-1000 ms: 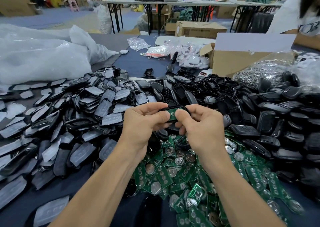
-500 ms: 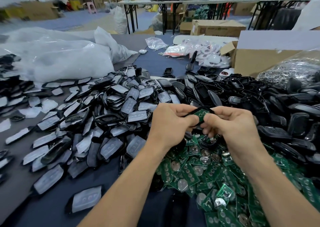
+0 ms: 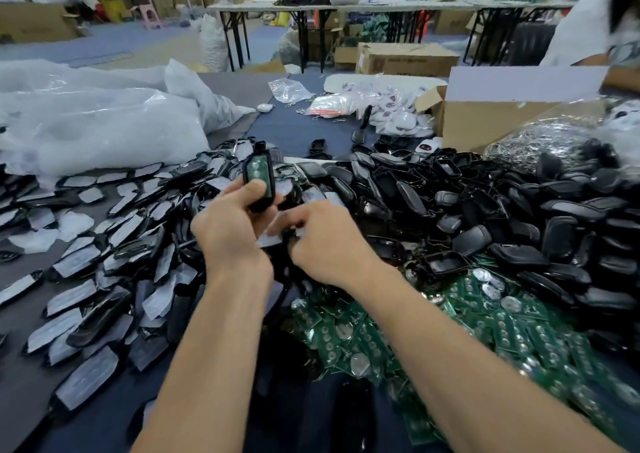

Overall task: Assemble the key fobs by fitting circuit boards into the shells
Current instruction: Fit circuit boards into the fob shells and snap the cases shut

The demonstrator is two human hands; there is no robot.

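From the head view, look up and left of the green board pile [image 3: 502,328]: left hand [image 3: 225,224] curled round a black shell [image 3: 260,204] standing up, green board [image 3: 258,172] inside. Just left of that pile, right hand [image 3: 325,241] low over the film-covered pieces [image 3: 114,245], fingers bent, too blurry to tell if holding anything. Press the board flat with the thumb till snug all round, then grab just one piece.

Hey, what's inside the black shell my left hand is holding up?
A green circuit board sits in the shell; the thumb of the left hand covers its lower end.
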